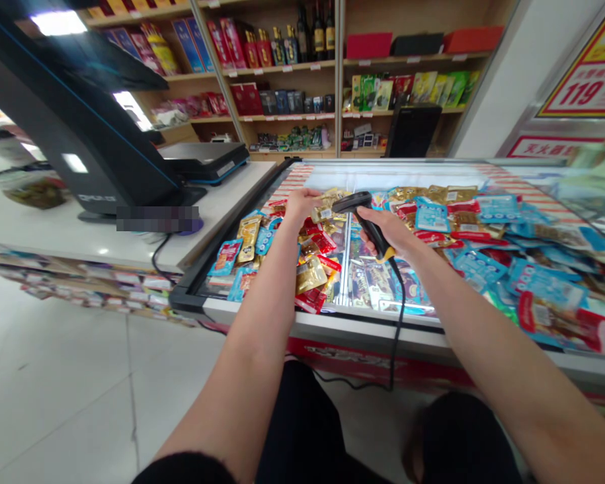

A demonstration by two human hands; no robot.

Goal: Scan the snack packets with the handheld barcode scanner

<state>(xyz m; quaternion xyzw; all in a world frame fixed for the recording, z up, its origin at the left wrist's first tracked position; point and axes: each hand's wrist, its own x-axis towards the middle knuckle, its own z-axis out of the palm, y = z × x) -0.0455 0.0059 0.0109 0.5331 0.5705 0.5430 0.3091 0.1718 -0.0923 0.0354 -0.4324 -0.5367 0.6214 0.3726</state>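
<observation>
My left hand (302, 205) is raised over a chest freezer (312, 317) and grips a small gold snack packet (323, 214) at its fingertips. My right hand (386, 228) is closed around the handle of a black handheld barcode scanner (368, 225). The scanner's head points left toward that packet, a short distance from it. A black coiled-looking cord (397, 316) hangs from the scanner's yellow-banded base over the freezer's front edge. Below my hands lie heaps of gold, red and blue snack packets (542, 282).
A white counter (60, 228) on the left carries a black checkout terminal (95, 134) and a black scale (206, 161). Wooden shelves (282, 74) of bottles and boxes stand behind the freezer. A red and yellow price sign (589, 87) hangs at the right.
</observation>
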